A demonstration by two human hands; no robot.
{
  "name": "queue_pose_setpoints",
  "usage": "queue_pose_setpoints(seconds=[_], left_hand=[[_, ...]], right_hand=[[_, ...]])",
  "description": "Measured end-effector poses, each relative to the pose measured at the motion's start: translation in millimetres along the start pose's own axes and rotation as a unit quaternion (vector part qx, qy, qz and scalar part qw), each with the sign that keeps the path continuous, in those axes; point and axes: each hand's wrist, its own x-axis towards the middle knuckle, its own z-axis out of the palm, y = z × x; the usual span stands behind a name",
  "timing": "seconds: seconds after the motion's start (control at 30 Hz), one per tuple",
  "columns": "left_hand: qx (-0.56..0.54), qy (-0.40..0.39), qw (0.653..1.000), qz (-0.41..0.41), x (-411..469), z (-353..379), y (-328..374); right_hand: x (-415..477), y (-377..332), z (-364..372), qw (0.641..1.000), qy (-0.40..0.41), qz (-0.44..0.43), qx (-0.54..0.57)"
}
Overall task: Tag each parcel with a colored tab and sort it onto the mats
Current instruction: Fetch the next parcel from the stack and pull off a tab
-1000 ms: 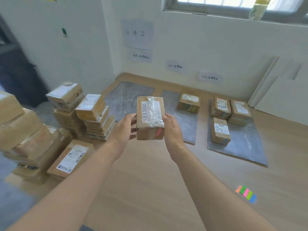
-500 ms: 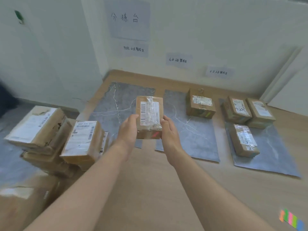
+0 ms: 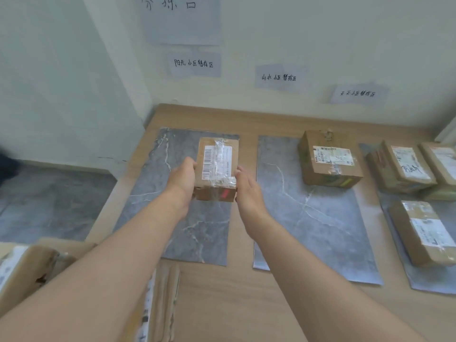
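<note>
One boxy cardboard parcel (image 3: 216,169), crinkly clear tape (image 3: 220,148) over its white label (image 3: 209,162) and a red tab (image 3: 225,193) on its near face, sits clasped between left hand (image 3: 183,180) and right hand (image 3: 248,191), a grip on either side, above the marbled grey mat (image 3: 187,233) by the worktop's (image 3: 241,304) far-left corner.

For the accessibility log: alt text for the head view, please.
Left hand and right hand hold a taped parcel with a red tab over the left mat of three grey mats. The middle mat bears one box, the right mat several.
</note>
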Motion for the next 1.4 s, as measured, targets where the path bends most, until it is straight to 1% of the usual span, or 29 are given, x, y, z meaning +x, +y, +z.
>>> queue_pose_setpoints(seconds=[0.13, 0.27, 0.33, 0.4, 0.5, 0.57, 0.7, 0.83, 0.93, 1.23, 1.4], left_hand=[[0.002, 0.003, 0.999, -0.040, 60.7, 12.9, 1.4], [0.022, -0.002, 0.998, -0.058, 122.0, 36.3, -0.8], [0.044, -0.004, 0.998, -0.053, 150.0, 45.9, -4.8], [0.064, -0.004, 0.997, -0.041, 174.0, 53.7, -9.9], [0.080, -0.015, 0.997, 0.004, 201.9, 62.5, -12.8], [0.084, -0.019, 0.996, 0.023, 216.7, 66.9, -11.9], [0.081, -0.009, 0.996, 0.030, 224.3, 69.4, -12.9], [0.089, 0.030, 0.995, 0.036, 193.0, 65.6, -3.0], [0.081, 0.033, 0.995, 0.042, 150.8, 59.2, 13.1], [0.049, -0.023, 0.994, 0.098, -16.3, 38.9, 42.0], [0.002, -0.061, 0.990, 0.123, -121.2, 8.4, 37.0]], right_hand=[[52.9, 5.4, 7.1, 1.000, -0.002, 0.023, 0.011], [110.9, 11.3, 7.3, 0.999, 0.003, 0.051, -0.002], [138.1, 21.2, 8.9, 0.998, 0.008, 0.056, -0.005], [157.3, 29.0, 10.3, 0.998, 0.025, 0.054, 0.028], [180.6, 34.8, 18.4, 0.995, 0.056, 0.028, 0.080], [196.3, 42.2, 23.1, 0.990, 0.081, 0.025, 0.109], [197.8, 41.9, 21.4, 0.991, 0.080, 0.023, 0.101], [171.4, 26.4, 6.0, 0.990, 0.090, 0.031, 0.103], [137.2, 2.4, -6.5, 0.988, 0.093, 0.040, 0.114], [-13.1, -82.4, -22.0, 0.987, 0.097, -0.025, 0.129], [-117.5, -100.5, -24.0, 0.986, 0.103, -0.060, 0.120]])
